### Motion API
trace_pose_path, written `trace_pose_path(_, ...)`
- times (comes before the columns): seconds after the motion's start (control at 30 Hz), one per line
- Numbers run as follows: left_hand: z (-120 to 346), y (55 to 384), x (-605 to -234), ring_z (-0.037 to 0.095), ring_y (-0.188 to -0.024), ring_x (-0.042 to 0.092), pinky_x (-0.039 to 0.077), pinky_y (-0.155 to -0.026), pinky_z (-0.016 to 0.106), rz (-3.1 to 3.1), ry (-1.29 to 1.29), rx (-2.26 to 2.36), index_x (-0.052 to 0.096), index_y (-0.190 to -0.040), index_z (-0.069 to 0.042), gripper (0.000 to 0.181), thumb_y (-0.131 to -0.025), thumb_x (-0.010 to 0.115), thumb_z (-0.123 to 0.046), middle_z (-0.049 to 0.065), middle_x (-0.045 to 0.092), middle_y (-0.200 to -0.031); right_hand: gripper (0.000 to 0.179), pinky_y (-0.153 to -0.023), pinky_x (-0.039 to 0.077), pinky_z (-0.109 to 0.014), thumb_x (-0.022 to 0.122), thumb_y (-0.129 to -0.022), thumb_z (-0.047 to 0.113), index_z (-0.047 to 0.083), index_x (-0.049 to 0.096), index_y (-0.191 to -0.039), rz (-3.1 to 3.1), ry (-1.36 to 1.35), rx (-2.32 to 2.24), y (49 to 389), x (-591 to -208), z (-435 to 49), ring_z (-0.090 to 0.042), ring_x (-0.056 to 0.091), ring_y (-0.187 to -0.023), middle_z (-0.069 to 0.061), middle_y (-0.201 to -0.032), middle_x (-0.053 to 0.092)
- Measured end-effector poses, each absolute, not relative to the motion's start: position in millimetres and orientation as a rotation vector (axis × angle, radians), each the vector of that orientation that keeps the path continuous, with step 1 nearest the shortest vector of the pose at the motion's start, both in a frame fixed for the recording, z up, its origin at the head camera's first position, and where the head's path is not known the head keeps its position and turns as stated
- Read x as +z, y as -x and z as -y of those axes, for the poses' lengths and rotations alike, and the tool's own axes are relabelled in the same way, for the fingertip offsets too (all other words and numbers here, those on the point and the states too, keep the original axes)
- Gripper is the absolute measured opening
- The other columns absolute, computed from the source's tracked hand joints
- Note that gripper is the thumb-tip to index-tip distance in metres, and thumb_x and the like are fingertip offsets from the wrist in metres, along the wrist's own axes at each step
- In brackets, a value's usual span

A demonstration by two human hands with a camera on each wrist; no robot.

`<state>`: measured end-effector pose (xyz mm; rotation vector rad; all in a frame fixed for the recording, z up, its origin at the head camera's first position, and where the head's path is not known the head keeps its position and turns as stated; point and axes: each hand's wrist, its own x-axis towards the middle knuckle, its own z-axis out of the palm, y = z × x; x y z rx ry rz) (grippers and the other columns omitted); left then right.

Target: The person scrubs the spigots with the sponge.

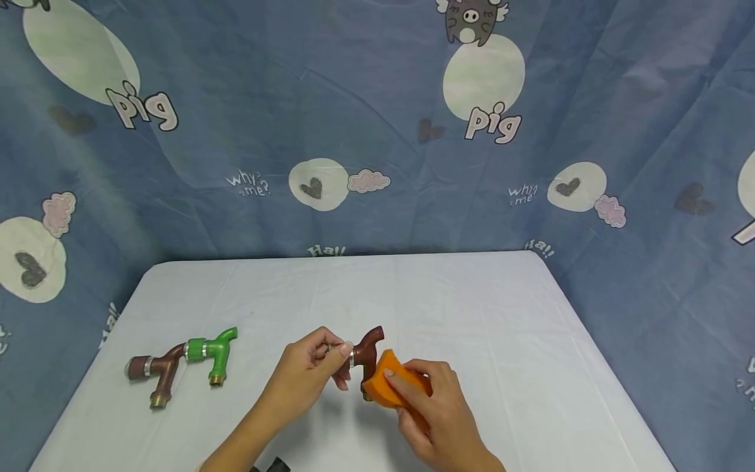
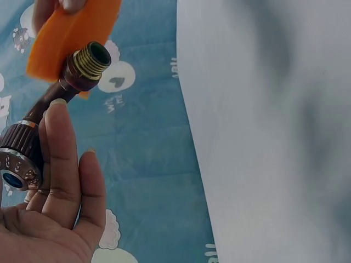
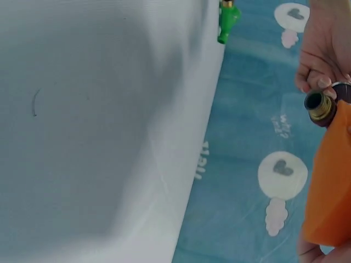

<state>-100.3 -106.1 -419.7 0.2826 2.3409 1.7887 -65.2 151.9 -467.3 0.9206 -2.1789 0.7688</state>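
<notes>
Above the white table, my left hand [image 1: 309, 367] holds a brown tap [image 1: 367, 354] by its knob end, the spout pointing up and to the right. In the left wrist view, the tap's threaded brass inlet [image 2: 91, 61] faces the camera, and its ribbed handle [image 2: 21, 139] lies against the fingers. My right hand [image 1: 439, 410] pinches a folded orange cloth [image 1: 386, 380] between thumb and fingers and presses it on the tap's body near the threaded end. The right wrist view has the cloth [image 3: 329, 192] covering most of the tap.
On the table's left side lie another brown tap [image 1: 168, 370] and a green tap [image 1: 219, 354], touching end to end. The white tabletop [image 1: 472, 295] ends at a blue patterned curtain [image 1: 377, 131] behind and at the sides. A small black object [image 1: 277, 465] shows at the bottom edge.
</notes>
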Motion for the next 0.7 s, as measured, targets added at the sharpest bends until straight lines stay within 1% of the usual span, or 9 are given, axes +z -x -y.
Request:
trace_pose_path(0.07, 106, 101, -419, 0.025, -0.069, 0.073, 0.058, -0.084, 0.033, -2.335, -0.277, 1.811, 0.065, -0.106, -0.008, 0.032, -0.105, 0.065, -0.040, 0.004, 0.072, -0.080, 0.051, -0.085, 0.048, -0.037, 0.062, -0.084, 0.015, 0.018, 0.071, -0.134, 2.175, -0.921, 0.783, 65, -467, -153, -0.024, 0.056, -0.105, -0.010, -0.125, 0.061)
trace_pose_path(0.1, 107, 101, -419, 0.026, -0.069, 0.073, 0.059, -0.084, 0.033, -2.329, -0.275, 1.823, 0.065, -0.106, -0.008, 0.032, -0.105, 0.065, -0.040, 0.005, 0.072, -0.080, 0.051, -0.086, 0.048, -0.035, 0.063, -0.084, 0.014, 0.017, 0.071, -0.134, 2.170, -0.916, 0.806, 65, -467, -154, -0.025, 0.056, -0.106, -0.011, -0.125, 0.061)
trace_pose_path(0.17, 106, 102, -419, 0.026, -0.068, 0.073, 0.060, -0.083, 0.034, -2.311, -0.278, 1.845, 0.065, -0.105, -0.007, 0.032, -0.105, 0.065, -0.039, 0.006, 0.072, -0.079, 0.046, -0.090, 0.049, -0.029, 0.062, -0.091, 0.016, 0.014, 0.070, -0.136, 2.152, -0.903, 0.862, 67, -464, -155, -0.026, 0.055, -0.108, -0.012, -0.126, 0.060)
trace_pose_path(0.27, 105, 102, -419, 0.027, -0.068, 0.072, 0.062, -0.080, 0.035, -2.290, -0.292, 1.859, 0.065, -0.106, -0.006, 0.031, -0.106, 0.065, -0.037, 0.007, 0.072, -0.079, 0.040, -0.090, 0.050, -0.022, 0.060, -0.102, 0.023, 0.008, 0.068, -0.137, 2.108, -0.895, 0.938, 72, -456, -154, -0.028, 0.054, -0.109, -0.016, -0.127, 0.059)
trace_pose_path(0.37, 104, 102, -420, 0.027, -0.067, 0.072, 0.062, -0.078, 0.035, -2.280, -0.319, 1.849, 0.065, -0.106, -0.006, 0.031, -0.106, 0.064, -0.037, 0.007, 0.072, -0.079, 0.040, -0.087, 0.048, -0.020, 0.057, -0.105, 0.026, 0.007, 0.066, -0.139, 2.089, -0.898, 0.967, 75, -451, -150, -0.028, 0.054, -0.109, -0.017, -0.128, 0.059)
trace_pose_path(0.57, 103, 102, -420, 0.026, -0.067, 0.072, 0.061, -0.079, 0.034, -2.295, -0.352, 1.813, 0.064, -0.106, -0.007, 0.031, -0.108, 0.061, -0.037, 0.005, 0.072, -0.078, 0.043, -0.091, 0.051, -0.019, 0.062, -0.099, 0.022, 0.011, 0.065, -0.141, 2.150, -0.879, 0.956, 71, -453, -147, -0.026, 0.053, -0.112, -0.013, -0.129, 0.057)
trace_pose_path(0.7, 104, 102, -421, 0.024, -0.067, 0.072, 0.060, -0.080, 0.033, -2.325, -0.340, 1.790, 0.064, -0.106, -0.007, 0.031, -0.108, 0.060, -0.037, 0.003, 0.071, -0.078, 0.048, -0.092, 0.054, -0.023, 0.065, -0.094, 0.019, 0.013, 0.065, -0.142, 2.189, -0.883, 0.913, 68, -459, -146, -0.025, 0.054, -0.111, -0.011, -0.130, 0.057)
